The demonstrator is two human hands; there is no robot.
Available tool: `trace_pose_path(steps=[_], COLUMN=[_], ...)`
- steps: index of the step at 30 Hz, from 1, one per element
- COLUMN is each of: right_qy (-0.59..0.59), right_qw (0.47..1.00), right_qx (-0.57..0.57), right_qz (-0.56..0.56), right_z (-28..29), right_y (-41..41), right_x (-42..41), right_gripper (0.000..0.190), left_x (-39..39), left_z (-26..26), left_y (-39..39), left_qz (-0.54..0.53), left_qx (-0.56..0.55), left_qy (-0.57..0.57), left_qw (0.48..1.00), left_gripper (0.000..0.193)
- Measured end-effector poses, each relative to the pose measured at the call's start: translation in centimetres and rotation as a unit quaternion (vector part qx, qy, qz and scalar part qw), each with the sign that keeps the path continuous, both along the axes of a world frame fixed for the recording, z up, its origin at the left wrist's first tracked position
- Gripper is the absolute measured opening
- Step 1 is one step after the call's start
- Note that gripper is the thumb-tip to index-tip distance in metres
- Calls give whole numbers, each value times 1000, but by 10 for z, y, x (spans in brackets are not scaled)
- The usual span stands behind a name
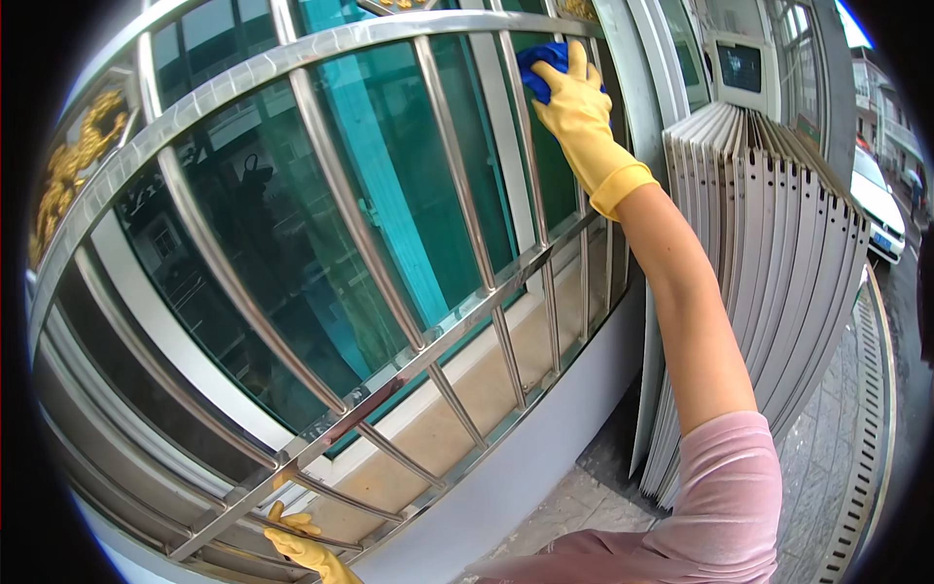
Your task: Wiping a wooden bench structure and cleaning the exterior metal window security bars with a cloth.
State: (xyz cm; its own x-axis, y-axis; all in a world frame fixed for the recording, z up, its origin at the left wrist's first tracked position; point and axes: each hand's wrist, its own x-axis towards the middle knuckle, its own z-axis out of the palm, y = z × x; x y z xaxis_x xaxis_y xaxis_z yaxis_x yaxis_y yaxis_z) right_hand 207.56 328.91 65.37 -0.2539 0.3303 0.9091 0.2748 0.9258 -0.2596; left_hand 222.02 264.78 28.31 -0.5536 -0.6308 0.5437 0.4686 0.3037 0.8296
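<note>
My right hand (573, 95), in a yellow rubber glove, presses a blue cloth (541, 67) against the upper right part of a stainless steel window grille (365, 197), by a vertical bar. Its fingertips are spread over the cloth. My left hand (295, 536), in a matching yellow glove, is at the bottom of the view, beside the lower bars of the grille; whether its fingers grip a bar cannot be told. Behind the bars lies green-tinted window glass (255, 241) in a white frame. Gold ornaments (80, 168) sit in the grille at the left.
A stack of upright grey metal panels (759, 219) leans near my right arm. A white box-like device (743, 73) with a dark screen stands behind it. A slotted drain cover (861, 438) runs along the paving at the right, and a white car (875, 197) is farther off.
</note>
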Motion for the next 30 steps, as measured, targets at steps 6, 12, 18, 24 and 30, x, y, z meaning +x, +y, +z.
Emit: trace_pose_path(steps=[6,12,18,24,30], right_qy=[54,-32,-207,132,152], right_qw=[995,986,939,935,922], right_qx=[43,-50,-160,-125,-81], right_qz=[75,154,223,305,348], right_z=[-42,-135,-139,-78,-34], right_y=[12,10,16,-4,-78], right_x=[3,27,60,66,13], right_gripper=[48,40,29,34,52], left_x=[-2,11,-16,-21,4], left_z=[0,34,46,21,12], left_y=[-11,26,60,24,-45], left_qz=[17,37,-19,-79,-7], left_qx=[-15,2,19,64,45], left_qy=[-19,-33,-76,-113,-85], left_qw=[1000,999,997,988,995], left_gripper=[81,71,64,66,70])
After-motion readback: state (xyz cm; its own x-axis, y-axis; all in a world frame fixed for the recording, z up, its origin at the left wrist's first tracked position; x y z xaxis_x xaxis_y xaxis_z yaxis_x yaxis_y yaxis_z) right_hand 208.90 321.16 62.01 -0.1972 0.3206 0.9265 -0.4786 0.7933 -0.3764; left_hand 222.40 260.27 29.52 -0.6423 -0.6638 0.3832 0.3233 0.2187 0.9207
